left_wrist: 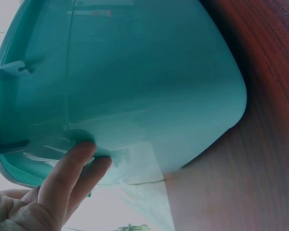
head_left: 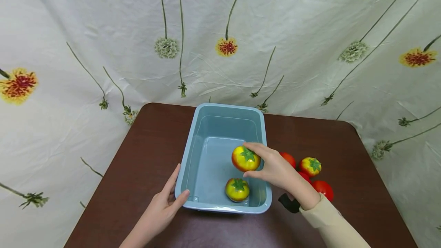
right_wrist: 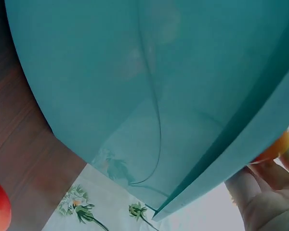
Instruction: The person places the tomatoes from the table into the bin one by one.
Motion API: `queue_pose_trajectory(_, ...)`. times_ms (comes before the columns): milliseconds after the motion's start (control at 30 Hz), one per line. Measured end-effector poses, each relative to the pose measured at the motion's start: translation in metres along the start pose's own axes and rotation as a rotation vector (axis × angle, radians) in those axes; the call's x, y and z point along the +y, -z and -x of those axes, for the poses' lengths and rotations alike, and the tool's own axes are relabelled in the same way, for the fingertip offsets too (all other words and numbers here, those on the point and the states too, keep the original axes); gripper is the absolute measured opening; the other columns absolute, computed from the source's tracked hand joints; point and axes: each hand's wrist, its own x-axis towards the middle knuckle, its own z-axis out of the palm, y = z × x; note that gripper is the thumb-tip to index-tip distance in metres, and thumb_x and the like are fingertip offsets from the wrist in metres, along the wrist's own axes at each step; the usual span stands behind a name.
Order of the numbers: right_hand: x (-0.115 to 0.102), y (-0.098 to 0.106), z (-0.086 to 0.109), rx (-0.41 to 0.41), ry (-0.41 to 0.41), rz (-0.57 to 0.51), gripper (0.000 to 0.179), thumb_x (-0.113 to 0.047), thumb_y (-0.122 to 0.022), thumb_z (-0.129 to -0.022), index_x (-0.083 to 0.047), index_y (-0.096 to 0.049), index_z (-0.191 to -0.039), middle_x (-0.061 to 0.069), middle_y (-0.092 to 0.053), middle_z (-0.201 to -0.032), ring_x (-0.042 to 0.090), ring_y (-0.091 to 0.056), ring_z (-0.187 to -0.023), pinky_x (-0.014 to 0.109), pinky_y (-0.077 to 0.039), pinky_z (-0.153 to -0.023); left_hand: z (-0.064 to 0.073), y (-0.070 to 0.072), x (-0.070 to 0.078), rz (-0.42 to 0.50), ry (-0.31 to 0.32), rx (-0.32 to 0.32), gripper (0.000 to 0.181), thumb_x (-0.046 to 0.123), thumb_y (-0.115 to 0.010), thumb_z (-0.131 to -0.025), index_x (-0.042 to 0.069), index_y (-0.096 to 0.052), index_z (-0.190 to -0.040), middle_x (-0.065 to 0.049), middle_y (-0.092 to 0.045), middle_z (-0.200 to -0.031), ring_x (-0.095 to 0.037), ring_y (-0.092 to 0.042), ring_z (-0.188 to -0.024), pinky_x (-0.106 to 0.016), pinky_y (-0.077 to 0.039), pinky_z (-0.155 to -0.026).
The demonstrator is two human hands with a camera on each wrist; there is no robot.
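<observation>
A light blue plastic bin (head_left: 210,163) stands on the table. My left hand (head_left: 160,204) grips its near left rim, thumb on top; in the left wrist view the fingers (left_wrist: 70,175) lie against the outer wall. Over the bin's right side, my right hand (head_left: 275,165) holds a yellow-red toy tomato (head_left: 241,159) with a green star-shaped top between thumb and fingers. A second yellow toy tomato (head_left: 237,191) sits on the bin floor near the front right corner. In the right wrist view the bin's wall hides most of the held tomato (right_wrist: 274,148).
Right of the bin, partly behind my right forearm, lie several red tomatoes (head_left: 323,190) and a yellow-red one (head_left: 310,167). A black strap-like piece (head_left: 288,203) shows by my right wrist. A flowered cloth (head_left: 206,75) hangs behind the dark brown table (head_left: 155,144).
</observation>
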Motion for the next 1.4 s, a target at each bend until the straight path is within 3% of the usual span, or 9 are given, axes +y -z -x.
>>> queue_pose_trajectory(433, 0.0, -0.004, -0.003, -0.103, 0.025, 0.114, 0.079, -0.022, -0.088, -0.074, -0.008, -0.05, -0.143, 0.012, -0.054, -0.141, 0.028, -0.059, -0.121, 0.04, -0.056, -0.091, 0.0, -0.001, 0.0, 0.002, 0.009, -0.008, 0.076, 0.031, -0.063, -0.098, 0.03, -0.017, -0.158, -0.014, -0.055, -0.141, -0.025, -0.063, -0.116, -0.028, -0.055, -0.087)
queue_pose_trajectory(633, 0.001, -0.004, -0.002, -0.1, 0.07, 0.147, 0.073, -0.024, -0.087, -0.076, -0.01, -0.054, -0.14, 0.011, -0.056, -0.139, 0.028, -0.059, -0.122, 0.039, -0.056, -0.089, -0.001, -0.001, 0.0, 0.006, 0.011, -0.008, 0.076, 0.031, -0.063, -0.098, 0.03, -0.018, -0.158, -0.016, -0.054, -0.141, -0.026, -0.063, -0.117, -0.028, -0.055, -0.087)
queue_pose_trajectory(1067, 0.011, -0.004, 0.007, 0.119, 0.171, 0.077, 0.057, -0.019, -0.088, -0.075, -0.009, -0.066, -0.126, 0.007, -0.065, -0.126, 0.022, -0.065, -0.112, 0.035, -0.058, -0.084, -0.001, -0.001, 0.0, 0.009, 0.015, -0.006, 0.075, 0.031, -0.063, -0.098, 0.03, -0.018, -0.158, -0.017, -0.053, -0.142, -0.027, -0.062, -0.118, -0.027, -0.055, -0.087)
queue_pose_trajectory(1300, 0.025, 0.006, 0.017, 0.286, 0.097, 0.018, 0.051, -0.015, -0.086, -0.076, -0.009, -0.068, -0.124, 0.006, -0.066, -0.124, 0.024, -0.065, -0.111, 0.04, -0.058, -0.084, -0.002, -0.001, 0.001, 0.017, 0.027, -0.013, 0.076, 0.032, -0.063, -0.098, 0.03, -0.018, -0.158, -0.018, -0.052, -0.143, -0.027, -0.061, -0.12, -0.027, -0.055, -0.088)
queue_pose_trajectory(1400, 0.033, 0.01, 0.023, 0.348, 0.037, -0.014, 0.048, -0.011, -0.084, -0.078, -0.008, -0.068, -0.123, 0.007, -0.067, -0.123, 0.024, -0.066, -0.108, 0.028, -0.056, -0.088, -0.003, -0.001, 0.002, 0.016, 0.036, -0.017, 0.076, 0.034, -0.063, -0.097, 0.031, -0.018, -0.158, -0.018, -0.05, -0.144, -0.027, -0.061, -0.121, -0.027, -0.055, -0.087)
